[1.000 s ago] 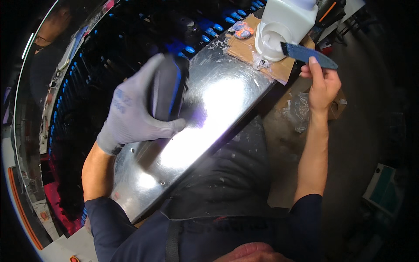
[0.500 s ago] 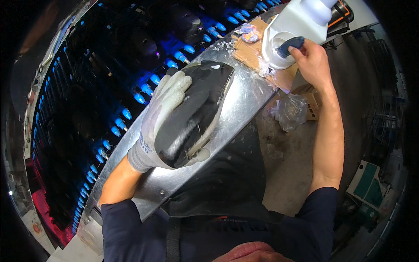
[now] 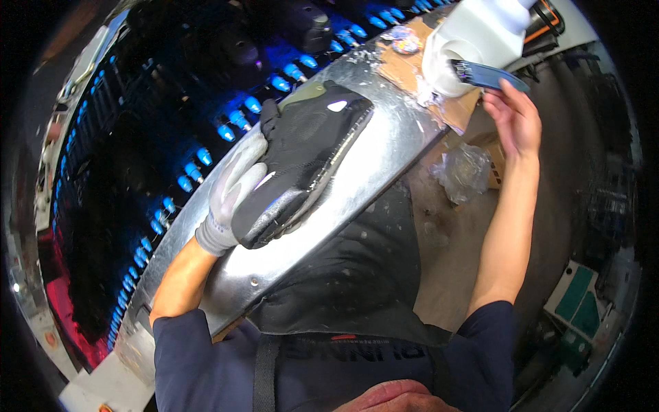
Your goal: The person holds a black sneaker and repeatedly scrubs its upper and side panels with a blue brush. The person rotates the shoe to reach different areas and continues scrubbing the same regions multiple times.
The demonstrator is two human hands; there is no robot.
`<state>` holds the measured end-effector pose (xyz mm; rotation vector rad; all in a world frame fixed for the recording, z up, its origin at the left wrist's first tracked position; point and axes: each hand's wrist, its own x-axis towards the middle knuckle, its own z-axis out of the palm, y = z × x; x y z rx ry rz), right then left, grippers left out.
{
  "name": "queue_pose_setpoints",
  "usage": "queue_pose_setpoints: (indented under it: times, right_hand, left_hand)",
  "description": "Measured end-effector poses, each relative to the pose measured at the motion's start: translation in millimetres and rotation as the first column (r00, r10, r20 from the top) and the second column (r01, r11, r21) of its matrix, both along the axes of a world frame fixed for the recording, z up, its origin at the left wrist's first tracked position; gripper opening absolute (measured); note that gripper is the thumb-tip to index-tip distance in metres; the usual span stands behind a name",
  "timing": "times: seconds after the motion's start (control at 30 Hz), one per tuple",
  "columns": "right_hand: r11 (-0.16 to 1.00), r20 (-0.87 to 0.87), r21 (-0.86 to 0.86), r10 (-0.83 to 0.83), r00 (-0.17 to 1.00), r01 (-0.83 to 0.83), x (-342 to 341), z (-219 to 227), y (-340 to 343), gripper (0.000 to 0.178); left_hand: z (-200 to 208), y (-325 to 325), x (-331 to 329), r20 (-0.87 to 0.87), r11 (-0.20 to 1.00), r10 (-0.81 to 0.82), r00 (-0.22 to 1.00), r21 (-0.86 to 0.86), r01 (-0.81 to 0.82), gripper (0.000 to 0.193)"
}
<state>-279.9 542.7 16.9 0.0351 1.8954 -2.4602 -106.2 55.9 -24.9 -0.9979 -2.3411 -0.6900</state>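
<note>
My left hand (image 3: 233,189), in a pale grey knit glove, is closed on the side of a black shoe upper (image 3: 302,154). The shoe lies tilted over the metal bench, its rough, whitish lower edge facing right; some of my gloved fingers are hidden behind it. My bare right hand (image 3: 516,120) pinches the blue handle of a brush (image 3: 495,77). Dark bristles at the brush's left end sit at the round mouth of a white plastic bottle (image 3: 484,33), whose open spout holds whitish residue.
The metal bench (image 3: 268,271) runs diagonally beneath the shoe. Beyond it stand rows of blue-tipped pegs (image 3: 237,118) with dark shoes. Stained cardboard (image 3: 401,69) lies under the bottle. Below the bench's right edge are a clear plastic bag (image 3: 463,172) and a cardboard box.
My right hand has drawn the brush back from the bottle's mouth and tipped it flatter, showing the bristles. The left hand has slid lower along the shoe, and the shoe has turned slightly.
</note>
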Motion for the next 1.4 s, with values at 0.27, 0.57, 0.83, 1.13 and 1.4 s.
queue_pose_setpoints:
  times: [0.27, 0.57, 0.83, 1.13, 1.4]
  right_hand:
    - [0.933, 0.053, -0.351, 0.106, 0.993, -0.081, 75.4, -57.4, -68.7, 0.021]
    - [0.984, -0.16, -0.111, -0.156, 0.975, 0.14, 146.6, -75.1, -154.4, 0.01]
    - [0.996, -0.161, -0.08, -0.037, 0.986, 0.024, 108.8, -48.2, -119.1, 0.012]
    - [0.945, -0.523, 0.322, 0.121, 0.844, 0.064, 112.6, -29.9, -125.2, 0.017]
    - [0.865, -0.643, 0.497, 0.321, 0.695, 0.06, 107.5, -19.3, -122.2, 0.019]
  left_hand:
    - [-45.9, -34.5, 12.6, 0.708, 0.96, -0.041, 0.705, 0.225, -0.169, 0.068]
    - [-21.8, -19.9, 18.8, 0.849, 0.846, -0.165, 0.502, 0.384, -0.37, 0.076]
    - [-27.2, -20.7, 27.4, 0.829, 0.857, -0.182, 0.529, 0.397, -0.327, 0.093]
    - [-22.7, -18.8, 24.9, 0.868, 0.858, -0.17, 0.466, 0.363, -0.364, 0.102]
    - [-26.5, -21.5, 21.9, 0.86, 0.865, -0.165, 0.484, 0.362, -0.349, 0.1]
